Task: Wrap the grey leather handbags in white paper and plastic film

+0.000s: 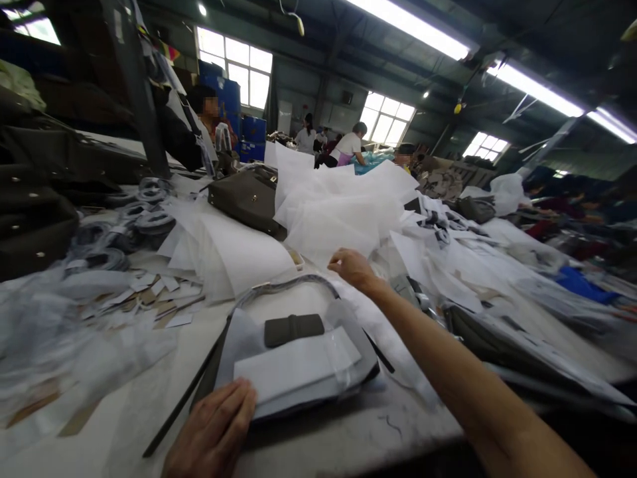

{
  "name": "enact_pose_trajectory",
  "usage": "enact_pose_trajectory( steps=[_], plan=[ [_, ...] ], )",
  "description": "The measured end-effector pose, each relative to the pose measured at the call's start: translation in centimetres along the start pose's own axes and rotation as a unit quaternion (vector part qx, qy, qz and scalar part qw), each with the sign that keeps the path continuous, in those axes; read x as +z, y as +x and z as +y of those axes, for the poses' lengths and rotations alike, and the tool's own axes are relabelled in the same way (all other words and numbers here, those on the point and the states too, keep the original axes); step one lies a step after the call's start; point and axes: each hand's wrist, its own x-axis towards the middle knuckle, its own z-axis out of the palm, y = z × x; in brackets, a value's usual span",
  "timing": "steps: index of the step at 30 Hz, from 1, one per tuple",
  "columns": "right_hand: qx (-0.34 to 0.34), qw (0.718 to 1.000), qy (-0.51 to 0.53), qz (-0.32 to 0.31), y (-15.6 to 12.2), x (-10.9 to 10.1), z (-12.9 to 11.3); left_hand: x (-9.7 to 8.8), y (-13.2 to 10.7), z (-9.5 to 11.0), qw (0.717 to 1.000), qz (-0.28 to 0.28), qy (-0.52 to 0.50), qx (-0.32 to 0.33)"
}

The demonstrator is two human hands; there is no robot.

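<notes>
While your left hand (213, 428) touches a folded white sheet (293, 372), the handbag (293, 330) beneath lies at six o'clock on the table (308, 453). At its one o'clock, your right hand (353, 267) has curled fingers; neither grip can be told.

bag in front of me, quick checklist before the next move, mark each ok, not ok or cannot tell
1. Left hand on the bag: ok, its fingers touch the near-left corner of the white folded piece.
2. Right hand off the bag: ok, it reaches past it toward the white sheets.
3. Right hand holding nothing: cannot tell, fingertips too small.
4. Dark tab uncovered: ok, it shows behind the folded piece.
5. Left strap tucked in: not ok, it sticks out.
</notes>
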Motion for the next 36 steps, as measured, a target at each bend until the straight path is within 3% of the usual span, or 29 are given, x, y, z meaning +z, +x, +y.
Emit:
enact_pose_trajectory(
  steps=[3, 6, 10, 13, 19, 24, 29, 36],
  plan=[
    [0.044, 0.997, 0.024, 0.056, -6.4, -2.3, 3.8, 0.1, 0.0, 0.2, 1.0, 0.001, -0.008, -0.007],
    [0.092, 0.991, 0.043, 0.088, -12.9, -2.9, 6.9, 0.3, 0.0, 0.1, 1.0, 0.02, -0.01, -0.003],
    [0.125, 0.981, 0.114, 0.093, -19.3, -1.0, 9.7, -0.2, 0.9, 0.3, 0.999, 0.038, -0.005, 0.019],
    [0.116, 0.977, 0.16, 0.082, -21.8, 1.3, 10.5, -0.8, 1.6, 0.7, 0.999, 0.039, 0.002, 0.023],
    [0.091, 0.975, 0.179, 0.094, -22.8, 5.3, 10.7, -1.1, 1.6, 1.3, 1.0, 0.016, 0.0, 0.003],
    [0.094, 0.976, 0.166, 0.104, -22.1, 6.2, 11.0, -1.0, 1.2, 1.4, 1.0, 0.003, -0.007, -0.001],
    [0.112, 0.973, 0.164, 0.118, -20.8, 3.9, 11.0, -1.1, 1.0, 1.5, 1.0, -0.017, -0.017, -0.004],
    [0.175, 0.958, 0.184, 0.136, -18.4, -2.9, 9.7, -1.2, 1.1, 2.0, 1.0, -0.01, 0.017, -0.002]
  ],
)
